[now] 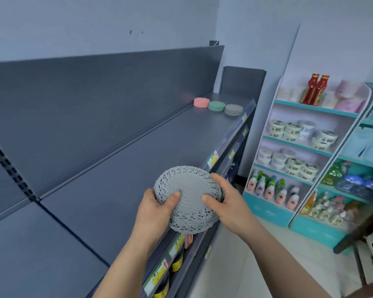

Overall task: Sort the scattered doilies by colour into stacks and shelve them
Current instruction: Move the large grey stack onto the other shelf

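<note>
Left hand [153, 208] and right hand [224, 203] both grip grey doily stack [188, 197] at lower centre; keep edges squared, set beside shelved grey stack [233, 109] upper right.

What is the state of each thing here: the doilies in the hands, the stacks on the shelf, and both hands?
Grey doilies: a small stack, held in the air over the shelf's front edge.
Left hand: closed grip on the grey doilies, thumb on top.
Right hand: closed grip on the grey doilies, thumb on top.
Pink stack: resting on the top shelf, far end.
Green stack: resting beside the pink stack.
Grey stack: resting beside the green stack, near the front edge.
</note>
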`<action>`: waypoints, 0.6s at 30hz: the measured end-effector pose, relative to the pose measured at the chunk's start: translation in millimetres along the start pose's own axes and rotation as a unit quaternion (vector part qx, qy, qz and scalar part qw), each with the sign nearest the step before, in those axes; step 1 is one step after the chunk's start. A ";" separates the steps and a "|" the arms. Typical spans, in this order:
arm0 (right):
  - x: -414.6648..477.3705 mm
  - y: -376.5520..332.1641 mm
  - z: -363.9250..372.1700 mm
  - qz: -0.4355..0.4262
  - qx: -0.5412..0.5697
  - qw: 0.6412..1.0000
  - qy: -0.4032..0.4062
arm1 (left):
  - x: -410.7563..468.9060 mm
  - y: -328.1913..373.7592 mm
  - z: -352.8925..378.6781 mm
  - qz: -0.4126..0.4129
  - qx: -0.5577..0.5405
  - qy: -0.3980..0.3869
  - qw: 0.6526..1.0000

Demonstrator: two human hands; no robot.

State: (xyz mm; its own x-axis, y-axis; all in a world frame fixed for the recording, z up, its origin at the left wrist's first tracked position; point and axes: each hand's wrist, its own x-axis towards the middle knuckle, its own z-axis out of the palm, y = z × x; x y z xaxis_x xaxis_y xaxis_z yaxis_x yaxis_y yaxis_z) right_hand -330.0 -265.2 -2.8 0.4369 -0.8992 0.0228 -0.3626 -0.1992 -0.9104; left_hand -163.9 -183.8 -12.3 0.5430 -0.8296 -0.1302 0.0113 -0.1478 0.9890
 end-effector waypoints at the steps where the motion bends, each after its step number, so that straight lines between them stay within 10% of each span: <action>1: 19.0 1.2 -3.9 -0.001 0.002 1.000 -0.006 | 17.4 2.6 6.2 0.006 0.010 0.007 1.000; 18: 280.4 19.4 -51.2 -0.020 -0.040 0.991 -0.127 | 222.7 35.0 81.2 -0.024 0.072 0.115 0.990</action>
State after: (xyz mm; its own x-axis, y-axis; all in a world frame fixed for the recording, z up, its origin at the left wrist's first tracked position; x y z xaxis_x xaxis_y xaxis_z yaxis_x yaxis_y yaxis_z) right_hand -256.7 -541.2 7.1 0.6424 -0.7644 -0.0557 -0.4007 -0.2729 -0.8746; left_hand -110.7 -417.4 -12.5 0.7217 -0.6776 -0.1414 -0.0683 -0.2730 0.9596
